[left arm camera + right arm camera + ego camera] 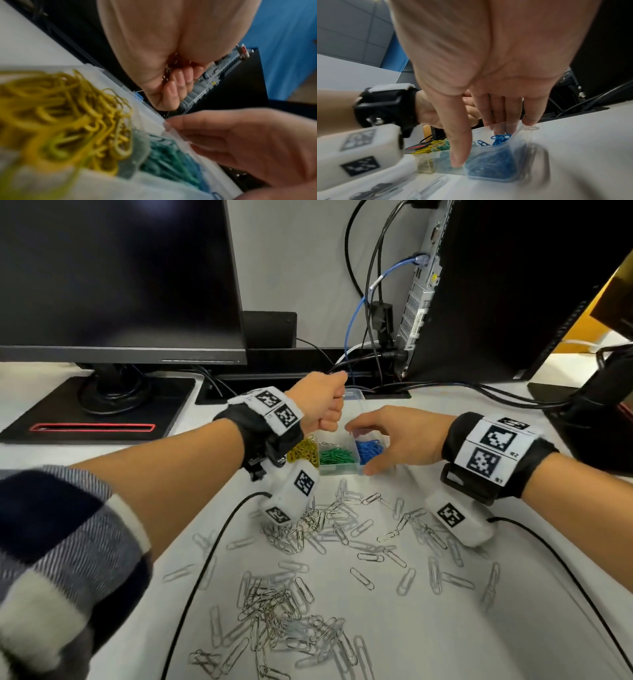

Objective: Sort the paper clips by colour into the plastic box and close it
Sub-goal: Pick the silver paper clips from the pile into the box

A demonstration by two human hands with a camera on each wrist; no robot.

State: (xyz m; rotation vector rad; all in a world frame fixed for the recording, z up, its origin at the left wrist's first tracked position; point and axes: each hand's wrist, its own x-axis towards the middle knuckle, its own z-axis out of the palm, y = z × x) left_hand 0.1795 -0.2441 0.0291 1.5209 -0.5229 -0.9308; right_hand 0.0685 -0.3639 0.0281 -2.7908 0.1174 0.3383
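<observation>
On the white desk (445, 628), just in front of the cable slot, I'm looking at the plastic box (339, 470) sitting open, clear-walled and split into compartments. Yellow clips (301, 451) are filling the left compartment, green clips (337, 456) the middle one, blue clips (369, 448) the right one; each pile is tangled and heaped near the rim. The lid (354, 397) is standing up behind the box, transparent, partly hidden by the hands.

My left hand (322, 402) is hovering over the back of the box, fingers curled into a fist. In the left wrist view the fingertips (178, 79) are folding into the palm over a small bunch of silver clips (169, 73), metal just showing at the crease. I'm calling it a grip on those.

My right hand (397, 440) is reaching over the blue compartment, fingers straight and loosely spread. In the right wrist view the thumb (458, 148) is pressing down on the front wall of the box and the other fingers (498, 112) are touching the far rim; it is not pinching anything.

Loose silver paper clips (294, 604) are lying scattered nearer me, some in clumps, some single. Two black cables (202, 559) are running across the desk from the wrist units. A dark monitor (116, 278) is standing at far left and a black computer tower (507, 285) at far right.
</observation>
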